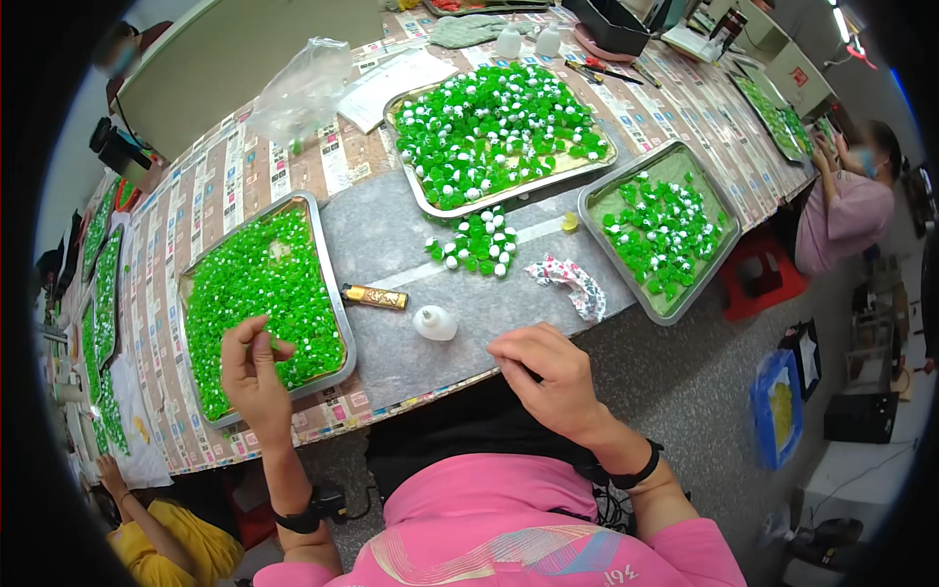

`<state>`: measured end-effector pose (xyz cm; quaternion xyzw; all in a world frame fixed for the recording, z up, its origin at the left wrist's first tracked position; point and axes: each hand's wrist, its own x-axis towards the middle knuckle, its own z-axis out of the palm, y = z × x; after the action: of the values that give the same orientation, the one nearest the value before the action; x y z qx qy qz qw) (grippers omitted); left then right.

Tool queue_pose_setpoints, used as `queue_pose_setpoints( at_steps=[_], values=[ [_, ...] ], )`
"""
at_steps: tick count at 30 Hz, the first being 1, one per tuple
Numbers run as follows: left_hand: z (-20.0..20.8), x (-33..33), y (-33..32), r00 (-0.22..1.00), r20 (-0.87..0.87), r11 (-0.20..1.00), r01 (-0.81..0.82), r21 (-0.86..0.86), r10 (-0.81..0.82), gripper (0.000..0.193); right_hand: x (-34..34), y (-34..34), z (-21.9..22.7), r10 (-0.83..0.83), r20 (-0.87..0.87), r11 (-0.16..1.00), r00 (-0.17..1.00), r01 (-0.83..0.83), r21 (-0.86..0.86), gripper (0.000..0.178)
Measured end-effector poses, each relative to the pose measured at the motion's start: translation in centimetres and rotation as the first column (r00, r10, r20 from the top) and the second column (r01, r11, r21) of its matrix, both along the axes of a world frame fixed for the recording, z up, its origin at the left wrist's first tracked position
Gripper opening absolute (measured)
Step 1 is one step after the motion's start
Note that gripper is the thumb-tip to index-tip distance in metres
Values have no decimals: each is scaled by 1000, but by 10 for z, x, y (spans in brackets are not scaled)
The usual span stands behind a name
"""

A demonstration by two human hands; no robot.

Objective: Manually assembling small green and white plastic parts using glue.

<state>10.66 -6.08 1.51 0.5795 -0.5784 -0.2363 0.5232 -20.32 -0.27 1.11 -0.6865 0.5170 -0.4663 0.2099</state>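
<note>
My left hand (252,377) is raised over the near edge of the left metal tray (344,344), thumb and fingers pinched on what looks like a small green plastic piece (285,349). Many such green pieces (256,274) fill that tray. My right hand (550,377) hovers at the table's front edge, its fingers curled together; whatever they hold, if anything, is hidden. Between my hands a white squeeze bottle (434,323) lies tilted on the grey mat (367,245). Farther off on the mat is a loose pile of green pieces with white balls (474,245).
A large tray (435,208) of green-and-white pieces stands at the back, another tray (667,315) to the right. A lighter (375,296), a patterned cloth band (572,284) and a yellow bit (570,222) lie on the mat. Co-workers sit right (846,210) and lower left (176,538).
</note>
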Motion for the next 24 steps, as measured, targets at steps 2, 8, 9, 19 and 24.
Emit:
queue_pose_setpoints(
  at_steps=[2,8,9,19,24],
  values=[
    [5,-13,11,987,-158,993,35,109,-17,13,5,0,2,37,12,999,999,-37,11,18],
    [15,-71,44,702,-689,817,497,291,-181,16,26,14,11,137,131,982,982,-152,108,22],
    [17,-78,47,624,-771,759,562,328,-129,15,28,16,13,150,157,972,976,-175,157,22],
    [-6,-99,57,412,-900,654,721,229,-140,17,32,19,10,151,343,909,927,-266,320,20],
    [-7,-103,58,439,-884,659,715,233,-164,18,25,18,5,195,356,891,914,-317,326,18]
  ],
)
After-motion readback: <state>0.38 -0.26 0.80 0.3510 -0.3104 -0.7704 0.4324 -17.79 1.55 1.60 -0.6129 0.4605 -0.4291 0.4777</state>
